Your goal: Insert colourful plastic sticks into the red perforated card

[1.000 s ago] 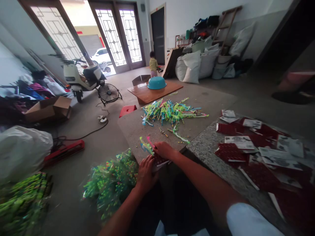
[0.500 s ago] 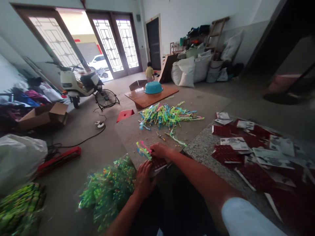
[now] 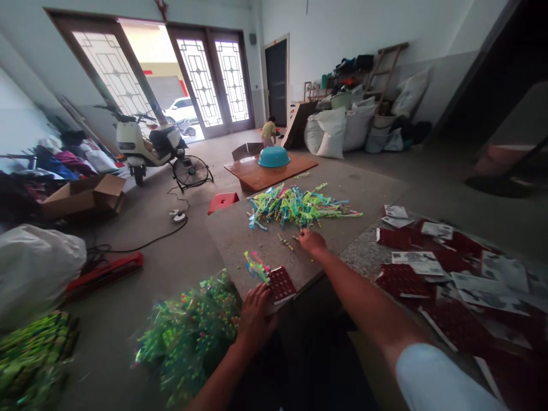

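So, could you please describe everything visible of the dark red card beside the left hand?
The dark red card looks like thin cardboard, with rows of small pale marks and a whitish near edge. It lies on the grey tabletop, close to the edge. The left hand touches its left side; bright ribbons lie at its far-left corner.

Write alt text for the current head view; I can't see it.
The left hand lies at the edge of a dark red, spotted rectangular card on a flat grey table. The right hand is outstretched just before a tangled heap of green and blue ribbony strips.
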